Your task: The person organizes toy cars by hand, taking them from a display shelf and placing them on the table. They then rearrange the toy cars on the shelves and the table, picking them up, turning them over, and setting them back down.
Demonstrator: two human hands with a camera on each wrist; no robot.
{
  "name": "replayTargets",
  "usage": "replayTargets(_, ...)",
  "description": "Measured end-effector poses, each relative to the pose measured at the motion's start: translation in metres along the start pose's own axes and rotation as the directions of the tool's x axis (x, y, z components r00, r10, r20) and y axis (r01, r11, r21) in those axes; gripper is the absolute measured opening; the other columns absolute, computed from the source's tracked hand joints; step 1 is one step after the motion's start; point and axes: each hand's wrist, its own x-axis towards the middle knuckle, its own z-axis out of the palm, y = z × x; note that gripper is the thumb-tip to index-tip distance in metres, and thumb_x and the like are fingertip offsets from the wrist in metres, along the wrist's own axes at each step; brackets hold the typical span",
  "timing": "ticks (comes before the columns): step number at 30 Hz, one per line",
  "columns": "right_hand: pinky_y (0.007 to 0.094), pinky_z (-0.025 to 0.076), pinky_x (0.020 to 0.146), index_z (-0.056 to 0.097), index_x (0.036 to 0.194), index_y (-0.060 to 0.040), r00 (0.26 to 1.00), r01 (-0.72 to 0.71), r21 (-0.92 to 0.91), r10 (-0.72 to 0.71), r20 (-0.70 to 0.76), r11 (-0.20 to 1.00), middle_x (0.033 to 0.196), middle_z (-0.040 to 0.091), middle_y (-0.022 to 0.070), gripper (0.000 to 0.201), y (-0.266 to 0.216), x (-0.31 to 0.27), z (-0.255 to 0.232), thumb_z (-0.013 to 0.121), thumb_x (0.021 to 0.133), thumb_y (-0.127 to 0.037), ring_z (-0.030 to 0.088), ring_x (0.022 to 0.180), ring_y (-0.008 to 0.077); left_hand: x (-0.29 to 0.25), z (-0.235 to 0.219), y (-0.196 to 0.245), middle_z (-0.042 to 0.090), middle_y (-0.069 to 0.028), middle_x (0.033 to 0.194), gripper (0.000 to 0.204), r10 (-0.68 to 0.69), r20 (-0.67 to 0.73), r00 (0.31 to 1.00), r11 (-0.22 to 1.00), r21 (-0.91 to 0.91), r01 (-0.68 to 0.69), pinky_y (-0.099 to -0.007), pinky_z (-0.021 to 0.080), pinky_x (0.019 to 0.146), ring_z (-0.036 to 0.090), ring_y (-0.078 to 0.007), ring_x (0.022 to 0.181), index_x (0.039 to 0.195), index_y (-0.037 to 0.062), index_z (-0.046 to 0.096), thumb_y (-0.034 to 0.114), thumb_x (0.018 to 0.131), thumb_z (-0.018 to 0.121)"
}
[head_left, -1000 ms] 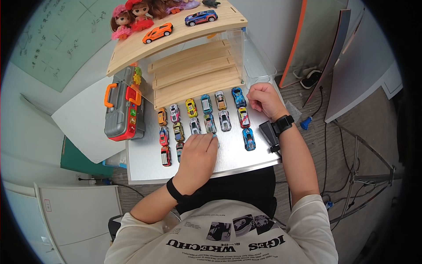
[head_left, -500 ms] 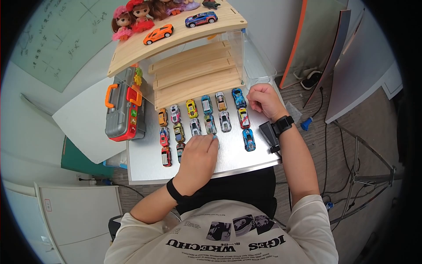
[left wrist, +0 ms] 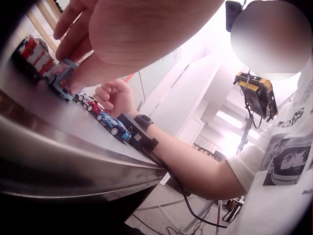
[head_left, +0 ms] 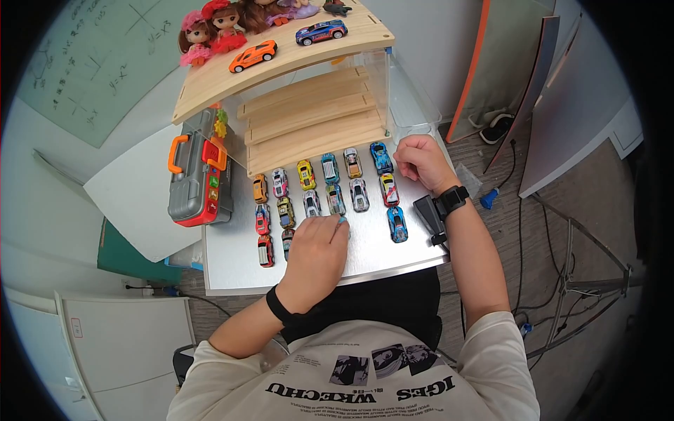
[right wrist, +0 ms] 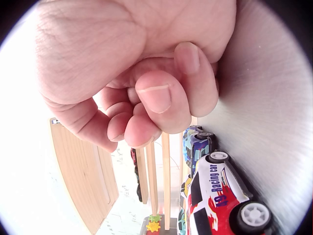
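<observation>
My left hand (head_left: 316,252) is low over the front of the metal table. Its thumb and fingers pinch a light blue toy car (left wrist: 63,82), mostly covered by the hand in the head view. Beside the right end of the rows rests my right hand (head_left: 423,163), fingers loosely curled and holding nothing. Nearest to it are a blue toy car (head_left: 381,157) and a red, white and yellow racing car (head_left: 389,189). Another blue car (head_left: 397,224) lies in front of these. Several more small cars stand in columns left of them, including a yellow one (head_left: 306,174).
Behind the cars stands a wooden shelf (head_left: 281,151) with clear sides. On its top board are an orange car (head_left: 253,56), a dark blue car (head_left: 321,32) and several dolls (head_left: 226,28). A grey toolbox (head_left: 189,186) with an orange handle stands at the left.
</observation>
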Motion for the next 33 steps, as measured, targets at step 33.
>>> replayTargets(33, 0.0234, 0.035, 0.042, 0.063, 0.073, -0.0028, 1.000, -0.004, -0.008, 0.004, 0.005, 1.000, 0.060, 0.059, 0.0048, 0.017, 0.001, 0.001, -0.001, 0.065, 0.089, -0.006, 0.047, 0.045, 0.0092, 0.033, 0.031, 0.053, 0.064, -0.0188, 0.132, 0.039, 0.243, 0.131, 0.961, 0.970, -0.063, -0.237, -0.0411, 0.048, 0.092, 0.062, -0.0270, 0.102, 0.122, -0.0021, 0.067, 0.011, 0.085, 0.061)
